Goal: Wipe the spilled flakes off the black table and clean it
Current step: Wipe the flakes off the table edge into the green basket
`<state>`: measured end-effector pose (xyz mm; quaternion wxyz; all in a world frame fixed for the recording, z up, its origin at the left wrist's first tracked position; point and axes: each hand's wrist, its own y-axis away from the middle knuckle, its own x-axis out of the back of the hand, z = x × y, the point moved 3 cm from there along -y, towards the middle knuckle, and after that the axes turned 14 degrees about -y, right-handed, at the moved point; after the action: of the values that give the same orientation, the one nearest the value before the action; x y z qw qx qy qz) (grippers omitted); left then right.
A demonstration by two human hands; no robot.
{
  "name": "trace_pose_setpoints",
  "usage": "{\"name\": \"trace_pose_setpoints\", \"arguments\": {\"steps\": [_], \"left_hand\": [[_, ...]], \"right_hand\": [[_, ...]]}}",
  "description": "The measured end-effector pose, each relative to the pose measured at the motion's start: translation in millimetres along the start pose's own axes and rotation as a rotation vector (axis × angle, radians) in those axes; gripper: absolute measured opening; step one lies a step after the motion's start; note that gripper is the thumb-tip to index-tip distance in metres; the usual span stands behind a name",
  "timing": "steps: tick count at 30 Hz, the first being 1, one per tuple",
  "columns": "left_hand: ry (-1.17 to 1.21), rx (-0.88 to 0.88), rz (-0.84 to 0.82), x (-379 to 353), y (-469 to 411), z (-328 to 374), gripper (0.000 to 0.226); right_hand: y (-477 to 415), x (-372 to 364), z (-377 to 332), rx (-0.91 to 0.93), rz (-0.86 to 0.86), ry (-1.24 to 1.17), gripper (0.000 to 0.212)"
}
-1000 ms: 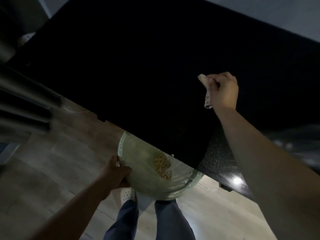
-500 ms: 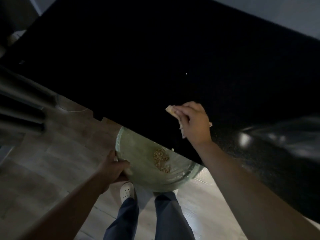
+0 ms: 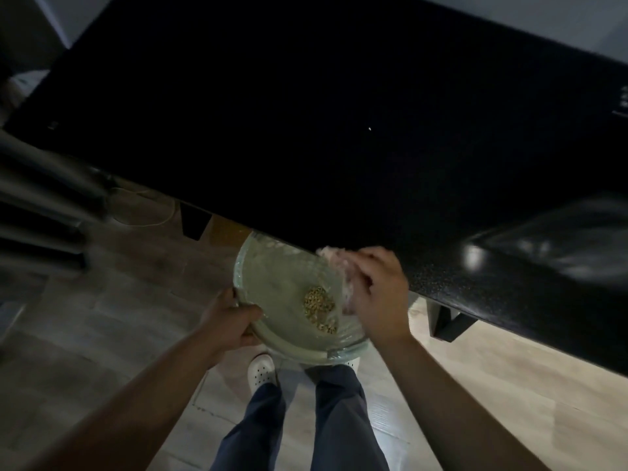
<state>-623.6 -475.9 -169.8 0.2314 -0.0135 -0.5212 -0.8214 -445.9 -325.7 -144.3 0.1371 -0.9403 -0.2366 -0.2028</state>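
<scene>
The left hand (image 3: 234, 321) holds a clear round glass bowl (image 3: 272, 290) of golden flakes (image 3: 319, 302) under the black tabletop (image 3: 306, 130) near edge, grip clamped on its rim. The right hand (image 3: 380, 294) pinches a crumpled pale cloth (image 3: 339, 266) over the bowl. One flake (image 3: 370, 128) lies mid-tabletop.

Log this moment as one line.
left hand: holds bowl under table edge | right hand: cloth over bowl | flakes: in bowl | speck: on table

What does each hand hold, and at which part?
Left hand holds the glass bowl by its left rim. Right hand holds a crumpled cloth, bunched under its fingers.
</scene>
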Motion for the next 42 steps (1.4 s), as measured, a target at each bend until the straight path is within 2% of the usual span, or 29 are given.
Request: {"name": "trace_pose_setpoints", "arguments": {"steps": [4, 8, 16, 21, 25, 32, 42], "left_hand": [[-0.016, -0.006, 0.01, 0, -2, 0, 0.045], [-0.006, 0.004, 0.033, -2, -5, 2, 0.041], [0.018, 0.034, 0.094, -11, -14, 7, 0.045], [0.052, 0.093, 0.106, -15, -20, 4, 0.054], [0.053, 0.105, 0.095, -17, -20, 3, 0.056], [0.014, 0.055, 0.036, -15, -17, 1, 0.056], [-0.005, 0.02, -0.001, -3, -7, -11, 0.043]], "right_hand": [[-63, 25, -5, -0.005, 0.196, -0.041, 0.019], [-133, 43, 7, -0.017, 0.265, -0.021, 0.021], [-222, 33, 52, -0.163, 0.213, 0.043, 0.025], [-242, 10, 57, -0.127, 0.053, 0.006, 0.026], [-227, 1, 47, -0.004, -0.116, -0.037, 0.022], [-140, 1, 38, 0.136, -0.207, -0.028, 0.019], [-9, -11, 4, 0.089, -0.258, -0.001, 0.022]]}}
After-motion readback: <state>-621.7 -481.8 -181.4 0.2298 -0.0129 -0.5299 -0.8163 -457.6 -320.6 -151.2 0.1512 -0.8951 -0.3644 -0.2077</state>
